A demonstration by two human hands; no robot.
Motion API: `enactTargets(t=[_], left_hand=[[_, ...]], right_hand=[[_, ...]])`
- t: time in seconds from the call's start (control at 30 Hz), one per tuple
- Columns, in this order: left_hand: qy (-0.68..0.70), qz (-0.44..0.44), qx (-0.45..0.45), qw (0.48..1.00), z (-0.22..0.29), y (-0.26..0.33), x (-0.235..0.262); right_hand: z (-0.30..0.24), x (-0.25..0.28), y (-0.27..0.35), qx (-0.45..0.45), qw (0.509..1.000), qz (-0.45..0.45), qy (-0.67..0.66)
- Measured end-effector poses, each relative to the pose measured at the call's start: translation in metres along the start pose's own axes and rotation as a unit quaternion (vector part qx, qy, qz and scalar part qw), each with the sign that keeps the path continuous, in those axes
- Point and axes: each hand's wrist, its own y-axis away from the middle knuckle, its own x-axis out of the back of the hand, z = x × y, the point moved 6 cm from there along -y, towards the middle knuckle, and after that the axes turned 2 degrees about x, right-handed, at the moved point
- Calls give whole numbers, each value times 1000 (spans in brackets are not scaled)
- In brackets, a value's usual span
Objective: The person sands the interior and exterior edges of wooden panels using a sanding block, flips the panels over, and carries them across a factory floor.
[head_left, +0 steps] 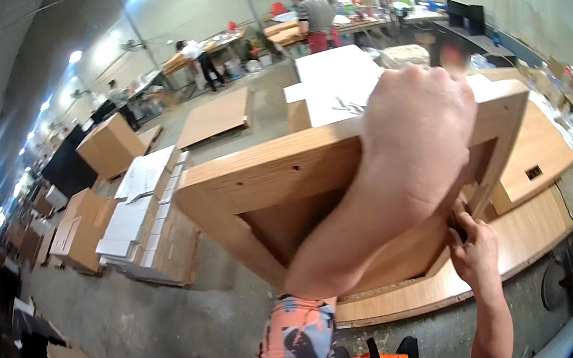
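Observation:
I hold a light wooden frame (264, 178), an open box of boards, tilted up in front of me. My left hand (418, 118) is clamped over its top rail near the right corner, with the forearm crossing the frame's opening. My right hand (472, 249) grips the frame's lower right corner from below. The frame's bottom edge sits over a curved wooden tabletop (532, 235); I cannot tell whether they touch.
Stacks of flat boards topped with white sheets (149, 225) stand on the concrete floor to the left, beside brown boxes (111, 142). A flat board (214, 116) lies farther back. A white-topped table (333, 72) is behind the frame. Other people (314, 15) work at far benches.

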Motion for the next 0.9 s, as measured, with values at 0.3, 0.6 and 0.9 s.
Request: enactTargets(t=[0.3,0.6,0.9], left_hand=[[-28,-30,30,999,-17,-4,-14],[-58,-60,58,995,-19,0,-11],[-91,-97,103,986,-25,-1,-1]], right_hand=[[4,-8,-4,-5,998,-27,58],[-6,22,15,12,996,-72,51],[-2,15,36,-42,997,-59,-38]])
